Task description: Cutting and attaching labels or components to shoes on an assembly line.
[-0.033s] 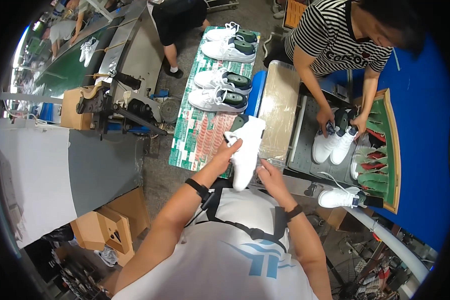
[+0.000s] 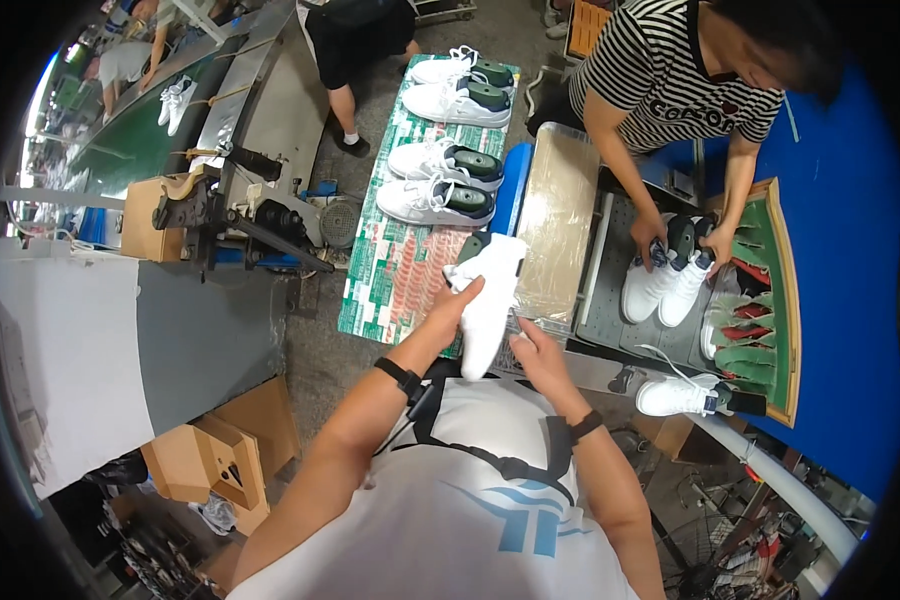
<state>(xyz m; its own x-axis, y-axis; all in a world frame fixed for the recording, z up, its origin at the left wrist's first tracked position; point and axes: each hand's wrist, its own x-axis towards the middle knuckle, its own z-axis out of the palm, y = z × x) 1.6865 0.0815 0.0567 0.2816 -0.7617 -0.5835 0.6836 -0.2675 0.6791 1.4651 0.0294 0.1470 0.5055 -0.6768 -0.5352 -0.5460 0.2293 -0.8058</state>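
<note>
My left hand (image 2: pixel 457 308) grips a white sneaker (image 2: pixel 492 300) by its side, toe pointing toward me. A dark green insert (image 2: pixel 476 243) shows at the shoe's opening. Close to the sneaker's right edge, my right hand (image 2: pixel 540 358) is closed in a pinch. A small dark bit shows at its fingertips, too small to name. Beyond the held shoe, several white sneakers (image 2: pixel 435 200) with dark green inserts stand on a green and white patterned board (image 2: pixel 365 290).
A plastic-wrapped board (image 2: pixel 560 210) lies right of the patterned one. Across from me, a co-worker in a striped shirt (image 2: pixel 635 65) holds a pair of white sneakers (image 2: pixel 654 290) over a grey tray. Another sneaker (image 2: pixel 675 396) lies beside a green-lined rack (image 2: pixel 792 330). Machinery (image 2: pixel 270 215) stands left.
The held sneaker has shifted slightly down and to the left. My right hand has moved a little, still beside it. The co-worker's pair has risen slightly.
</note>
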